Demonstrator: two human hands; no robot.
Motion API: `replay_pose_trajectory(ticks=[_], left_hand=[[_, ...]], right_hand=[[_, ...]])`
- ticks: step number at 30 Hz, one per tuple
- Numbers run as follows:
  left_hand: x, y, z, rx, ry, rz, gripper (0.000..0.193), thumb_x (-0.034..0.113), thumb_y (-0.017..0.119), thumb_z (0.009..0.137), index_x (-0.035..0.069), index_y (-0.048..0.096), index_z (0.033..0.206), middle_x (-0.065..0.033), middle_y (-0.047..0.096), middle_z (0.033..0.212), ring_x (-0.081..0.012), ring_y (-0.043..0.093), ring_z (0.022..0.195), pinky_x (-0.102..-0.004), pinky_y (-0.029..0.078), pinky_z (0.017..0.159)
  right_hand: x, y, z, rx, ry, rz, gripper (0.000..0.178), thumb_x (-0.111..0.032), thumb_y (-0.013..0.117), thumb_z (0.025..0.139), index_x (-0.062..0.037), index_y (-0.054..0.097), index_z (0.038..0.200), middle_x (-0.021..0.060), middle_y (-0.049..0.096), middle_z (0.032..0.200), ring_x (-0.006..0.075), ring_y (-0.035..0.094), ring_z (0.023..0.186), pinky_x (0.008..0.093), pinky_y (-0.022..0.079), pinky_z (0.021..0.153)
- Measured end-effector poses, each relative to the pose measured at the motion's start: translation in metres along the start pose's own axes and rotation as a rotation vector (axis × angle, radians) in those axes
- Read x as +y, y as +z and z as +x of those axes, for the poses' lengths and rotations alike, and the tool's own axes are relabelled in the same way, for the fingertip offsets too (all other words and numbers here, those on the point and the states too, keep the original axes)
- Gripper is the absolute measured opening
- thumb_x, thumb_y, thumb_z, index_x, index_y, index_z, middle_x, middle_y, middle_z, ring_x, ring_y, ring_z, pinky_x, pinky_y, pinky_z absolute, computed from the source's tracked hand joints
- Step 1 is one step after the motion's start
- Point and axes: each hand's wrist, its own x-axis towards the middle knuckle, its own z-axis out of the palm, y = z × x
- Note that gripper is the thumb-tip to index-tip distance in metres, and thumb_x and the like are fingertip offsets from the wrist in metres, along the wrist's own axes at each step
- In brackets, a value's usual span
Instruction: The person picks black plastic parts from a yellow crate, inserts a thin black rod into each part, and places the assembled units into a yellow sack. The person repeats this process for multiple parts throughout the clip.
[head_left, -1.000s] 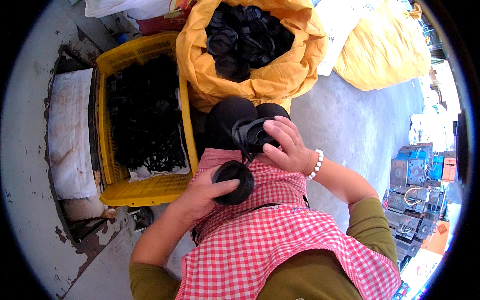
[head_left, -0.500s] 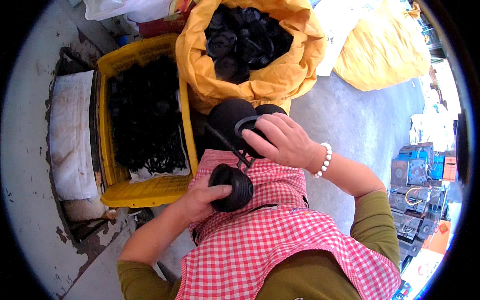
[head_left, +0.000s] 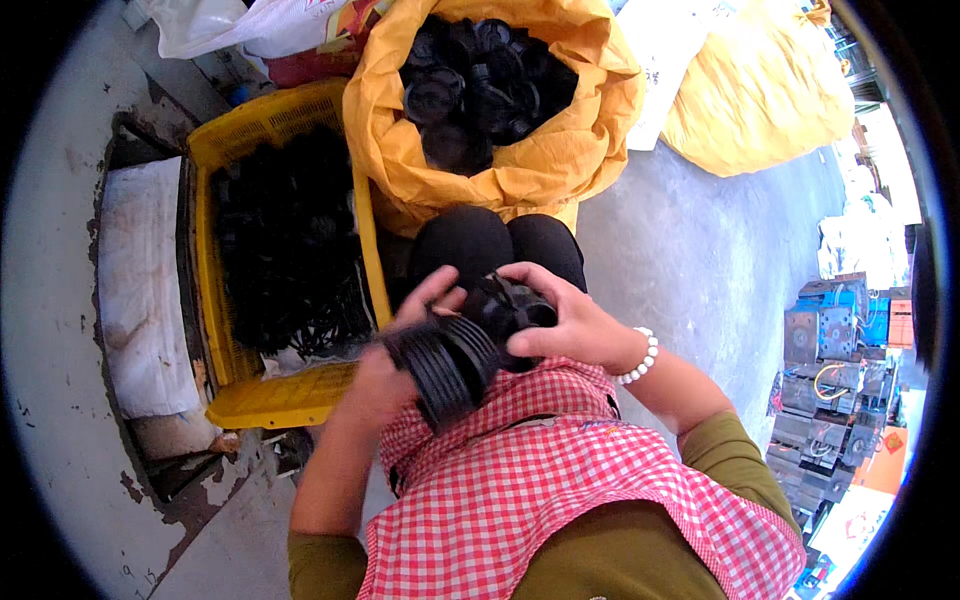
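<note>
Both hands have drawn together since the earlier frame: the left hand [head_left: 385,372] has lifted its ribbed piece [head_left: 440,372] right beside the hollow piece [head_left: 506,308] in the right hand [head_left: 580,325], where a gap showed before. Largest on my feed, the yellow sack [head_left: 595,140] beyond the knees [head_left: 460,245] carries a heap of round black parts [head_left: 485,85]; the yellow crate [head_left: 285,398] to the left carries a darker pile [head_left: 285,240], too dim for me to sort. Those lie out of the hands, unhandled at this moment. I judge this one pair to be midway: brought close above the checked apron [head_left: 560,470], but whether joined I cannot tell. The left hand grasps the ribbed piece, its blurred upper fingers stretched toward the other; the right fingers and thumb clasp the hollow piece from its right side. As I see it, the ribbed piece is black, stubby and tilted, ringed with close grooves; the hollow piece is black, rounder, with a dark recess near the thumb.
</note>
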Motion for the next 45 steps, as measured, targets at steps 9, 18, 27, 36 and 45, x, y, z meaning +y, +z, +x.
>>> replay_pose_trajectory(ticks=[9,18,27,36,45], left_hand=[[-0.018,0.036,-0.007,0.043,0.356,0.433,0.061,0.015,0.084,0.056,0.014,0.065,0.114,-0.0194,0.034,0.145,-0.0381,0.038,0.131,-0.0444,0.033,0.107],[-0.059,0.018,-0.023,-0.013,0.2,0.187,0.057,0.035,0.073,0.077,0.009,0.054,0.124,-0.0055,0.061,0.108,-0.0231,0.058,0.103,-0.0347,0.044,0.091],[-0.015,0.018,-0.018,-0.115,0.221,0.239,0.058,0.031,0.081,0.064,0.008,0.062,0.113,-0.0166,0.051,0.124,-0.0354,0.05,0.114,-0.0443,0.038,0.1],[0.005,-0.018,-0.021,0.084,0.035,0.212,0.054,0.022,0.079,0.069,0.001,0.061,0.114,-0.0143,0.051,0.125,-0.0205,0.055,0.112,-0.0348,0.045,0.095],[0.006,-0.002,-0.022,-0.187,-0.349,-0.315,0.088,0.035,0.078,0.067,0.005,0.031,0.135,-0.011,0.049,0.123,-0.0193,0.051,0.116,-0.0324,0.045,0.097]], right_hand=[[0.03,0.024,0.009,0.071,-0.252,-0.018,0.059,-0.041,0.053,0.096,-0.0018,0.038,0.138,0.0139,0.049,0.133,0.0225,0.048,0.123,0.0349,0.037,0.104],[0.015,0.035,0.004,-0.038,-0.15,0.649,0.066,-0.047,0.036,0.101,0.0007,0.029,0.146,0.018,0.028,0.152,0.0291,0.032,0.139,0.0427,0.027,0.113],[-0.013,0.013,0.008,0.153,-0.452,-0.929,0.015,-0.012,0.057,0.091,-0.0065,0.057,0.104,0.0103,0.068,0.085,0.0323,0.067,0.082,0.0422,0.052,0.068],[-0.019,0.002,0.002,0.222,-0.273,0.144,0.019,-0.01,0.048,0.096,-0.0012,0.057,0.112,0.0085,0.062,0.087,0.0164,0.061,0.074,0.0273,0.049,0.065],[-0.052,0.01,0.034,-0.065,-1.028,-1.188,0.049,-0.005,0.068,0.074,-0.0227,0.065,0.119,0.0142,0.054,0.118,0.0255,0.057,0.082,0.0322,0.048,0.069]])
